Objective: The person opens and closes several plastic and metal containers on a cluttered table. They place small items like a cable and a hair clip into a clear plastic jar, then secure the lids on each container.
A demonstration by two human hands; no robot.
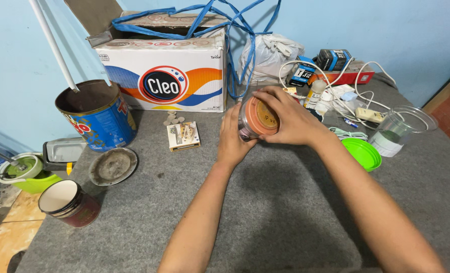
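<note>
In the head view, both forearms reached up from the bottom edge toward the centre of the frame, meeting over a grey mat [285,212]. The left hand [232,139] stood upright with the palm turned right, its fingers wrapped around the side of a small clear jar [250,121] held tilted, lid toward the camera. The right hand [288,119] came in from the lower right, wrist bent, palm over the jar's orange lid [263,117], fingers curled around the lid's rim from above and the thumb below. Both hands were clenched on the jar, which sat just above the centre of the frame, lifted off the mat.

In the upper left stood a large blue tin [98,119], open, with a white pole [53,43] leaning into it. Below it lay a round metal lid [113,166], and at lower left a dark red can [71,203], open and tilted. A printed carton [164,76] with blue straps [220,20] filled the upper middle; in front of it lay a few coins [173,119] and a small flat box [184,136]. To the right, near the right forearm, lay a green lid [362,153] beside a clear jar on its side [398,129]. White cables [346,93] and small boxes crowded the upper right.
</note>
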